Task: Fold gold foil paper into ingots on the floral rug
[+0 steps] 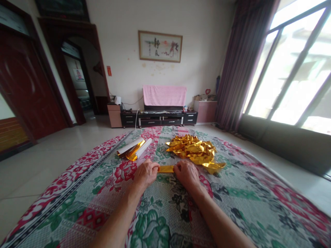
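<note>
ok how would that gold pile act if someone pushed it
The gold pile would probably spread, as it looks like loosely heaped pieces. It seems light for its size, being thin and foil-like. Its pointed folds might crumple under pressure.

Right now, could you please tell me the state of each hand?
Left hand: closed, holding the left end of the gold foil strip.
Right hand: closed, holding that strip's right end.
</note>
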`<state>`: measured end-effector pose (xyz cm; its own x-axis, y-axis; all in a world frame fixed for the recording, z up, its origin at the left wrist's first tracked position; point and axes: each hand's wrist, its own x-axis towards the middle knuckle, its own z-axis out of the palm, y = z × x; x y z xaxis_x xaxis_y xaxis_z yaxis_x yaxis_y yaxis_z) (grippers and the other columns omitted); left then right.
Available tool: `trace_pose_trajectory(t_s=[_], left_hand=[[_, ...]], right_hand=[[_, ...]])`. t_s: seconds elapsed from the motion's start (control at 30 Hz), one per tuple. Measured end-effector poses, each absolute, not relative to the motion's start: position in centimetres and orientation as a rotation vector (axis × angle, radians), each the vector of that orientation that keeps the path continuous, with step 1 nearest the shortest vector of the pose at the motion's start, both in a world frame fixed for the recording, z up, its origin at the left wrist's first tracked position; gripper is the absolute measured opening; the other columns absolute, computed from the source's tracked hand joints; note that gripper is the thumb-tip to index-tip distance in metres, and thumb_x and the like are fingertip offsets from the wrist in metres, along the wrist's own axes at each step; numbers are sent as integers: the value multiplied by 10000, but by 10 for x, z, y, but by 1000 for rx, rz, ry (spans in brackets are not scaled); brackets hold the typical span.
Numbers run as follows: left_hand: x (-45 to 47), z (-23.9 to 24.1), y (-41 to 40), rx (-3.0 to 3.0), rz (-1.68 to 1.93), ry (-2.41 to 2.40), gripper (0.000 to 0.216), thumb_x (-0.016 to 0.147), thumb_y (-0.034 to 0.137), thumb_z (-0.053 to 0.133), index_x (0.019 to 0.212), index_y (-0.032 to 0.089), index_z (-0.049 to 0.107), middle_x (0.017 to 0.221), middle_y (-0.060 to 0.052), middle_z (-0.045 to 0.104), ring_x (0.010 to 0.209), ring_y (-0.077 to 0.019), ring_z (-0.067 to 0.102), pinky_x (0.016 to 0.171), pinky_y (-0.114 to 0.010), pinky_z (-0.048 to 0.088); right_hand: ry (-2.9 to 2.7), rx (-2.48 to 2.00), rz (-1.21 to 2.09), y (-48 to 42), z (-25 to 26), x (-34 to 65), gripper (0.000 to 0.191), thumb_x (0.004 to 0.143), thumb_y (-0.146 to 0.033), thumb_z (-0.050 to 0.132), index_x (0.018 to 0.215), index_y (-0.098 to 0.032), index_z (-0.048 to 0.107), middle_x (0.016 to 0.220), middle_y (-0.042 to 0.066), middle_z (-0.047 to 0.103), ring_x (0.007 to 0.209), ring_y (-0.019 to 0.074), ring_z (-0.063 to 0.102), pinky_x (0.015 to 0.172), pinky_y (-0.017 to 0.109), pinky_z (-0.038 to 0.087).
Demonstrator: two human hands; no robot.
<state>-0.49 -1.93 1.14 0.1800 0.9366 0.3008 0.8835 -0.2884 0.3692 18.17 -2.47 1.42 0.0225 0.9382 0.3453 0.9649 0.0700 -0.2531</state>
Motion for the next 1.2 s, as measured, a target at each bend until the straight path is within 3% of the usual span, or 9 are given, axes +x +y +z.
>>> trace_pose_trajectory(t_s=[0.7,1.0,1.2], left_hand=[[-3,12,-21,2286,715,1842,241,804,210,446,863,248,677,864,-32,593,812,-137,561,785,-237,401],[-3,7,-19,2251,832,1853,225,793,211,486,947,222,649,899,-40,600,844,-143,568,802,-240,408],[-5,5,-19,2227,921,1837,170,772,191,511,871,210,648,828,-25,562,761,-116,551,763,-227,414]], right_hand=[[-1935,-1912,-77,-26,18,179,304,834,-350,430,735,-172,656,810,74,648,771,169,575,633,244,346],[-1927,-1896,-66,-25,15,179,267,828,-343,442,743,-180,635,822,64,629,775,170,560,635,249,326],[-1879,-1860,-40,-26,13,178,160,813,-306,486,861,-200,595,852,41,618,799,165,543,653,246,312]])
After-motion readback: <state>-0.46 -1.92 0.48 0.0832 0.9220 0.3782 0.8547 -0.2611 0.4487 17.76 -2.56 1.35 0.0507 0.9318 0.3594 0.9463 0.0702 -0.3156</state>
